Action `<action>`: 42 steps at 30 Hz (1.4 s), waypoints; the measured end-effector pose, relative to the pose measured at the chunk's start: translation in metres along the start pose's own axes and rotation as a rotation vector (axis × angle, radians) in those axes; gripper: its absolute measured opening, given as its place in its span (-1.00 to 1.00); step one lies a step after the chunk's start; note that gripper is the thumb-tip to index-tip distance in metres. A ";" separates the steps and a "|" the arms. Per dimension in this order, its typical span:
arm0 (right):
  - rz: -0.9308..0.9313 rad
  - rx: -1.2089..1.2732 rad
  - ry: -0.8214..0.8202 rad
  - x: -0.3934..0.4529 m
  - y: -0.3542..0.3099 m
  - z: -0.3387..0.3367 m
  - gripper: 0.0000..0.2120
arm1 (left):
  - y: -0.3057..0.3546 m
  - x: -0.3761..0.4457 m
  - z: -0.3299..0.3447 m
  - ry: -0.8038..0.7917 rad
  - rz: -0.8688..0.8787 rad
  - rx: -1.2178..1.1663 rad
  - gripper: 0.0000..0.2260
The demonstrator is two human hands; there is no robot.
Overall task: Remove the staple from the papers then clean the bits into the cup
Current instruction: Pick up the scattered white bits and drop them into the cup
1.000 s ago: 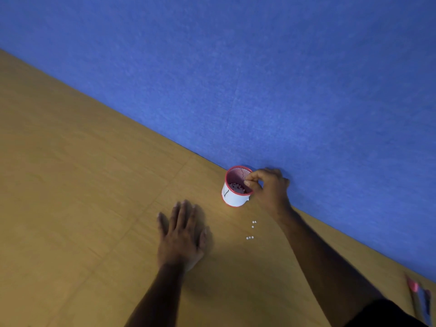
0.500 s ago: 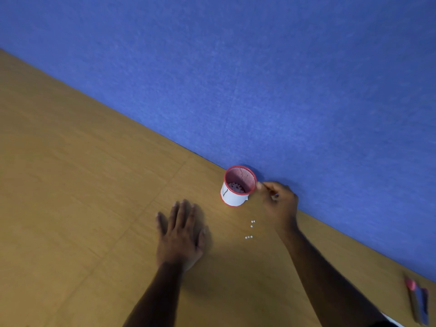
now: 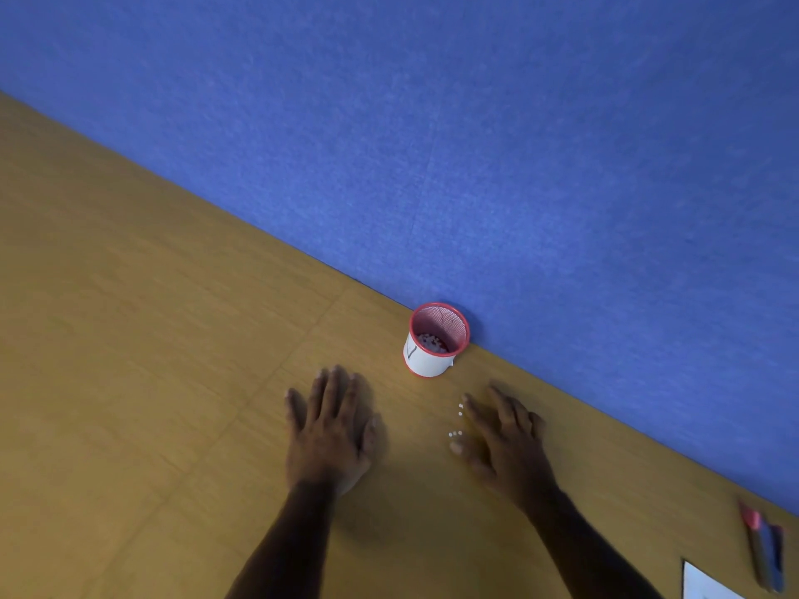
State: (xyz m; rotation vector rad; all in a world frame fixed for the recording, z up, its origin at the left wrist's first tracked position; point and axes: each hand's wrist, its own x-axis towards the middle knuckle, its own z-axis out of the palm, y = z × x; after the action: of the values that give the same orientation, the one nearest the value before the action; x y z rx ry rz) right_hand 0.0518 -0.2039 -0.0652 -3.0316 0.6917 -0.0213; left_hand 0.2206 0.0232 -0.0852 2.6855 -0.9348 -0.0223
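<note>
Blue partition behind wooden worktop [image 3: 129,339].
Left hand [image 3: 330,430]: flat on worktop, fingers spread, empty.
Right hand [image 3: 506,438]: fingers apart, empty, just beside remaining bits.
Papers [image 3: 702,583]: corner only, staple state untellable.
Cup [image 3: 436,339]: against partition, holds bits.
White bits [image 3: 456,425]: few on worktop; cleanup judged incomplete.

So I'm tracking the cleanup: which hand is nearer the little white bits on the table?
Right. The right hand has its fingertips right beside the white bits, while the left hand lies flat on the table, well off to their left.
</note>
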 end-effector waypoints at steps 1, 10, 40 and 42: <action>-0.020 -0.013 -0.017 -0.001 0.000 0.000 -0.37 | 0.000 0.000 0.000 0.003 0.001 -0.002 -0.38; -0.162 0.008 -0.066 -0.012 0.005 -0.004 -0.44 | 0.000 0.000 0.000 0.015 0.005 -0.004 -0.38; -0.083 -0.022 -0.030 -0.032 -0.029 -0.006 -0.34 | 0.001 0.000 -0.002 -0.002 0.001 -0.003 -0.38; -0.091 -0.038 -0.033 -0.032 -0.029 -0.006 -0.34 | 0.001 0.000 -0.002 -0.002 0.005 0.001 -0.38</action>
State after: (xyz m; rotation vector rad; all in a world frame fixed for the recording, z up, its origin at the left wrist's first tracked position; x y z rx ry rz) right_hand 0.0359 -0.1641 -0.0579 -3.0893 0.5580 0.0396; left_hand 0.2202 0.0231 -0.0833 2.6846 -0.9418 -0.0236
